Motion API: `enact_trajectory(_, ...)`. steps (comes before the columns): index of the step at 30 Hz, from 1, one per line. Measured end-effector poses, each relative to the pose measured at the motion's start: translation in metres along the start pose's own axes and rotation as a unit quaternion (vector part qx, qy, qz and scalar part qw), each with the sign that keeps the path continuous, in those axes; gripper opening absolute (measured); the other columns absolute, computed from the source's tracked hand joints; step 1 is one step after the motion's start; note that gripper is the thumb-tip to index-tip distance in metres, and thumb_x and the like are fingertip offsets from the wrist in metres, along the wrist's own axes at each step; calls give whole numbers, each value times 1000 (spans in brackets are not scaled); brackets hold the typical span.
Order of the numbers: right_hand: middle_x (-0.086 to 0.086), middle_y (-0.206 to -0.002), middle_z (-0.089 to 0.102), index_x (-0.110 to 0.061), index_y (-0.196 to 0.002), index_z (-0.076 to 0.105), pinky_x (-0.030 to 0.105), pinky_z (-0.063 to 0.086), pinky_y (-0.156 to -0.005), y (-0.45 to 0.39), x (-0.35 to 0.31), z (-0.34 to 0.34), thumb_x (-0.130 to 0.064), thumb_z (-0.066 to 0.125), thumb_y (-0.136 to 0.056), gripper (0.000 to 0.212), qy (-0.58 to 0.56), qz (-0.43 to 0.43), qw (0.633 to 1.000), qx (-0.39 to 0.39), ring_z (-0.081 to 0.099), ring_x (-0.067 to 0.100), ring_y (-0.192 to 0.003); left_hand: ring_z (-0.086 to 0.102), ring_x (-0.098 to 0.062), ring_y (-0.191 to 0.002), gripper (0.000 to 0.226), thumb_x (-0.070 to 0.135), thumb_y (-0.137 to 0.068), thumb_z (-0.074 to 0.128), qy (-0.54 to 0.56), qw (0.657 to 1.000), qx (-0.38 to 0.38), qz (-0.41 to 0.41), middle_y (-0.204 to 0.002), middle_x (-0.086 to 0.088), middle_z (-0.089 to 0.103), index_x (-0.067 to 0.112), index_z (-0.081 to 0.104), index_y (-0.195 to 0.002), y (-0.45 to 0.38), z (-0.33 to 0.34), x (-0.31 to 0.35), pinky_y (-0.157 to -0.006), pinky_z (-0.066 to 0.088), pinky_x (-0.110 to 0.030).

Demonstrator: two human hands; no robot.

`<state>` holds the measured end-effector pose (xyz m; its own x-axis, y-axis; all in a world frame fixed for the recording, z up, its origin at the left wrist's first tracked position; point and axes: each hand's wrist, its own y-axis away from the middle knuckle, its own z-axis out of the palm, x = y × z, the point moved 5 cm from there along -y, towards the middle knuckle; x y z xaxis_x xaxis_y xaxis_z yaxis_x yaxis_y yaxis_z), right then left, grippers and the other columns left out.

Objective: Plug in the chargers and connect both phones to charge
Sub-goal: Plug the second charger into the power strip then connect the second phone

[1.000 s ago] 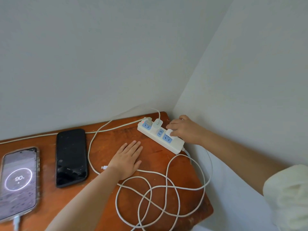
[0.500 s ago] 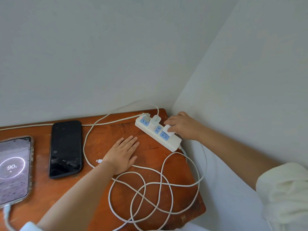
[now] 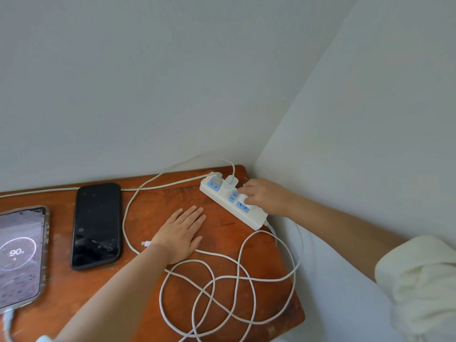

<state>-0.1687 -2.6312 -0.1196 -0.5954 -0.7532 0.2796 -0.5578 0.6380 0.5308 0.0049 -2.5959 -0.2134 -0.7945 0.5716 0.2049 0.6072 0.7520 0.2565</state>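
At the table's far right corner, the power strip [image 3: 234, 201] lies with its long axis slanting from the back wall toward the right edge. My right hand [image 3: 265, 197] curls closed around a white charger [image 3: 243, 200] seated on it. My left hand [image 3: 181, 233] rests flat, fingers spread, on the wooden table [image 3: 153, 287]. Left of it lies the dark phone [image 3: 96, 224], lengthwise away from me; the lit phone [image 3: 18, 255] shows 90.

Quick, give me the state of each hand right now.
Left hand: open, flat on the table, holding nothing.
Right hand: closed on the charger at the power strip.
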Motion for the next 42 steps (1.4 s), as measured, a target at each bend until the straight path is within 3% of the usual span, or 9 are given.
enact_trajectory(5, 10, -149, 31, -11, -133, 40, 40, 24, -107, 3, -4, -8, -11, 53, -90, 45, 26, 3, 1000, 1, 27, 27, -134, -11, -14, -140, 55, 44, -94, 17, -1, 1000, 6, 3, -154, 2, -5, 23, -1, -142, -1, 0, -1, -108, -14, -31)
enact_trajectory(8, 8, -134, 52, -13, -123, 53, 40, 26, -106, 17, -3, -31, -22, 59, -86, 38, -22, 90, 990, 106, 38, 23, -130, -10, -14, -140, 55, 44, -94, 18, -1, 1000, 7, 7, -154, 1, -5, 23, -1, -142, 0, 0, -1, -110, -13, -32)
enact_trajectory(10, 6, -89, 73, -11, -86, 71, 32, 48, -82, 35, -9, -49, -21, 76, -70, 20, -28, 181, 950, 251, 65, 24, -91, -10, -14, -140, 55, 44, -94, 18, 0, 1000, 7, 7, -154, 1, -4, 23, -1, -142, 0, 1, -1, -110, -12, -33)
enact_trajectory(12, 8, -65, 70, -7, -69, 69, 27, 52, -57, 51, -22, -49, -14, 82, -59, 18, -102, 263, 902, 328, 66, 25, -62, -10, -14, -140, 55, 44, -94, 18, 4, 1000, 8, 5, -154, 1, -4, 23, -1, -142, 0, 0, -1, -109, -13, -32)
enact_trajectory(14, 16, -92, 70, -3, -96, 65, 33, 54, -66, 48, -39, -33, -15, 71, -76, 25, -219, 334, 872, 281, 66, 28, -83, -10, -14, -140, 55, 44, -94, 18, 3, 1000, 8, 5, -154, 1, -4, 23, -1, -142, 1, -1, 0, -109, -13, -32)
enact_trajectory(16, 15, -132, 50, -9, -129, 42, 35, 45, -93, 36, -54, -11, -25, 52, -91, 43, -275, 402, 853, 188, 48, 28, -119, -10, -14, -140, 55, 43, -95, 18, 0, 1000, 6, 4, -154, 1, -4, 23, -1, -142, 1, -2, 1, -110, -13, -32)
enact_trajectory(19, 17, -153, 14, -13, -142, 16, 46, 19, -114, 15, -68, 0, -32, 43, -94, 58, -320, 468, 809, 156, 14, 35, -140, -9, -14, -140, 54, 44, -95, 18, 0, 1000, 5, -8, -155, 2, -2, 23, 1, -142, 2, -3, 2, -109, -12, -32)
enact_trajectory(26, 22, -154, 4, -6, -143, 8, 45, 5, -116, -10, -52, 3, -37, 42, -94, 67, -372, 539, 735, 175, 2, 38, -141, -11, -14, -140, 54, 43, -95, 17, -3, 1000, 8, -9, -154, 1, -2, 23, 1, -142, 3, -5, 3, -107, -14, -32)
enact_trajectory(42, 27, -152, -3, -6, -143, 0, 43, -2, -116, -16, -53, 11, -14, 44, -95, 66, -372, 520, 755, 144, -5, 40, -141, -9, -14, -140, 54, 44, -94, 18, -10, 1000, 22, -5, -154, 1, 1, 23, 2, -142, 0, -2, 2, -105, -16, -31)
